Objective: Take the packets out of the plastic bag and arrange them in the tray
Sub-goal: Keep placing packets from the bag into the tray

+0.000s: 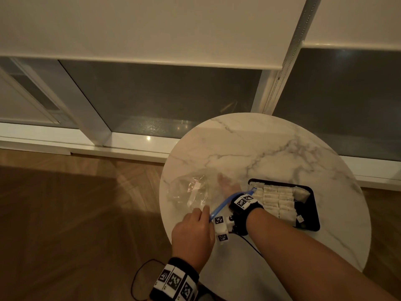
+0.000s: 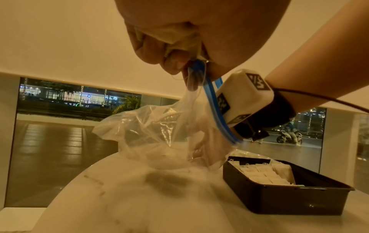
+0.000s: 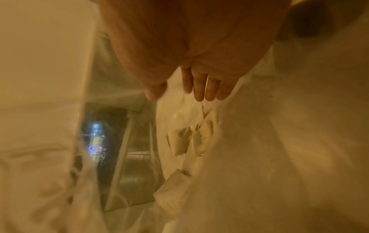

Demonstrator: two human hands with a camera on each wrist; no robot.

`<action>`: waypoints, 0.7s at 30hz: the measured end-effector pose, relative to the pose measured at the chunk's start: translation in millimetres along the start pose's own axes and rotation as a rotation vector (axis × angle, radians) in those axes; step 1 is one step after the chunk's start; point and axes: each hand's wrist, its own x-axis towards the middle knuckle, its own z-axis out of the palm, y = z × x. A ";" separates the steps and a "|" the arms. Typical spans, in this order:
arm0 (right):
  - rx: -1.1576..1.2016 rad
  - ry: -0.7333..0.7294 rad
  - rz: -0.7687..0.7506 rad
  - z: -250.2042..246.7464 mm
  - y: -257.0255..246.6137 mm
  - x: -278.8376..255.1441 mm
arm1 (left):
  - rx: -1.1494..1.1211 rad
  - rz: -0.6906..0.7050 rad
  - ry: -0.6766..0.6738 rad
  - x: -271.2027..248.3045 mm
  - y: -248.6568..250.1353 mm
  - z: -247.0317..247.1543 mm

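Left hand point(image 1: 193, 232) pinches the plastic bag point(image 1: 195, 190) mouth, right hand point(image 3: 199, 88) inside with loose, empty fingers near leftover packets point(image 3: 189, 140), so I'd keep holding it wide; tray point(image 1: 312, 213) sits right.

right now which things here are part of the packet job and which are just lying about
Part of the job:
- plastic bag, its blue zip edge pinched by the left hand
- right hand reaching inside the bag
- packets left in the bag
- black tray, with packets in rows

Just there:
- marble table
- cable on the floor
- window blind
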 end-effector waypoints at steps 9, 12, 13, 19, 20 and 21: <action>0.800 -0.238 0.214 -6.4 0.3 -14.8 | -0.769 -0.125 -0.222 26.6 -27.2 -5.1; 0.776 -0.219 0.224 -7.1 8.1 -9.4 | -1.148 -0.623 -0.075 43.5 -43.3 5.1; 0.750 -0.207 0.217 -5.3 12.7 -6.0 | -1.124 -0.822 -0.026 46.7 -50.9 15.1; 0.678 -0.205 0.203 -3.0 28.5 2.6 | -1.196 -1.378 -0.385 51.1 -72.8 69.5; 0.585 -0.226 0.215 -4.6 31.3 4.7 | -1.294 -1.381 -0.438 53.5 -70.2 72.1; 0.548 -0.190 0.268 -4.8 32.3 7.0 | -1.369 -1.370 -0.470 57.2 -68.1 74.4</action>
